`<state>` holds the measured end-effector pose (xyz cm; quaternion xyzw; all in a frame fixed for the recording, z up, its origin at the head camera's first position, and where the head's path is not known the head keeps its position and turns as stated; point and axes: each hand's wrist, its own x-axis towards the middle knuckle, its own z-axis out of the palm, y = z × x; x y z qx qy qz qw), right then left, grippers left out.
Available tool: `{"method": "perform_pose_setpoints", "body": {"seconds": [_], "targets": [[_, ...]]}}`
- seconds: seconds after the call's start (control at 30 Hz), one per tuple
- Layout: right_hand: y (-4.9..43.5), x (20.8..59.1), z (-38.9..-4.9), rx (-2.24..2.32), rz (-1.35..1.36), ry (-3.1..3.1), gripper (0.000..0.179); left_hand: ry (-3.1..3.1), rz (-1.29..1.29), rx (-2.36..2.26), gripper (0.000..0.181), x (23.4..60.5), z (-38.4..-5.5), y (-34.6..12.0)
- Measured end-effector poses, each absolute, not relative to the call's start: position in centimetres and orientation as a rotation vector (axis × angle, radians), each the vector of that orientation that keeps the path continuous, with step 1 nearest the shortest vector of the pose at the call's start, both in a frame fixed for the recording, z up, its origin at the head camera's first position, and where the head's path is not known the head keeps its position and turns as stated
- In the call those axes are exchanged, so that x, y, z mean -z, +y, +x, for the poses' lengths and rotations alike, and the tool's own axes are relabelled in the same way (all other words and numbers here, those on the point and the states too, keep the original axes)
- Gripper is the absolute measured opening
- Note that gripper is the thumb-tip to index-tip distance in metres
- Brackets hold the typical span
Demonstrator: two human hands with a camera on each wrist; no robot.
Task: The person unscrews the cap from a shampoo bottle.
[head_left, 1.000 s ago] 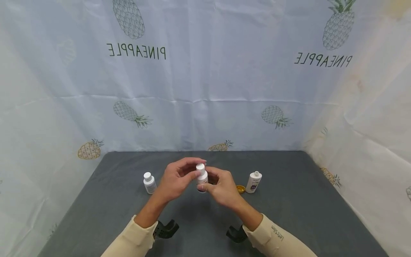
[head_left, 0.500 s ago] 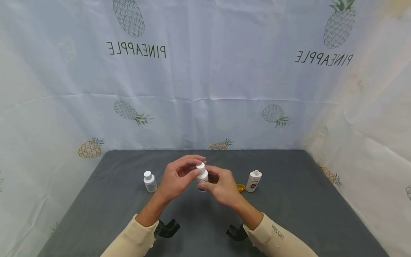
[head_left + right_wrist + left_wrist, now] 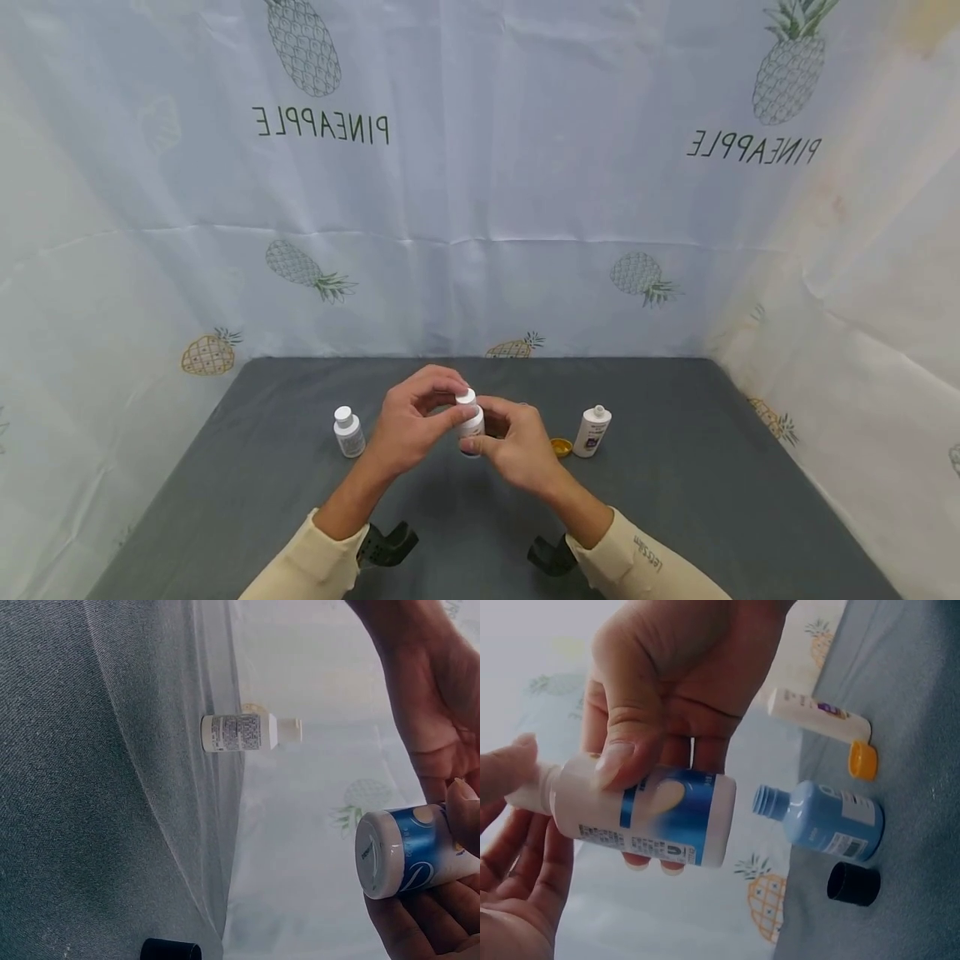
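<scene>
My two hands hold a small white bottle [image 3: 472, 427] with a blue band on its label, up off the table. My right hand [image 3: 522, 442] grips its body, thumb in front and fingers behind. My left hand [image 3: 411, 425] pinches the white cap [image 3: 466, 397] between thumb and fingers. In the left wrist view the bottle [image 3: 656, 806] lies sideways, with the cap [image 3: 534, 787] on its neck in the left fingers. The right wrist view shows the bottle's base [image 3: 380, 855], clear of any surface.
A white capped bottle [image 3: 349, 433] stands to the left. An uncapped white bottle [image 3: 592, 432] stands to the right, beside a yellow cap [image 3: 561, 447]. The left wrist view also shows an uncapped blue bottle [image 3: 832, 820] and a black cap [image 3: 853, 883] on the grey cloth [image 3: 922, 825].
My left fingertips have shifted left and curled closer around the cap. The right hand keeps its grip on the bottle. The head view has tilted slightly.
</scene>
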<state>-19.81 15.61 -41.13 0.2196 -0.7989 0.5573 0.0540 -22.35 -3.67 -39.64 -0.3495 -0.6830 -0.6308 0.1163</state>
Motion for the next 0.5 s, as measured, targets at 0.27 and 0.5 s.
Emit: {"method": "perform_pose_setpoints", "body": {"seconds": [0.27, 0.5], "targets": [[15.6, 41.19, -19.71, -1.677, 0.607, -2.444, 0.045, -1.955, -1.123, 1.976, 0.019, 39.8, -22.32, -3.97], [15.61, 41.11, -19.65, -1.677, 0.65, -2.425, 0.044, -1.975, -1.07, 1.875, 0.02, 39.59, -22.48, -3.82]]}}
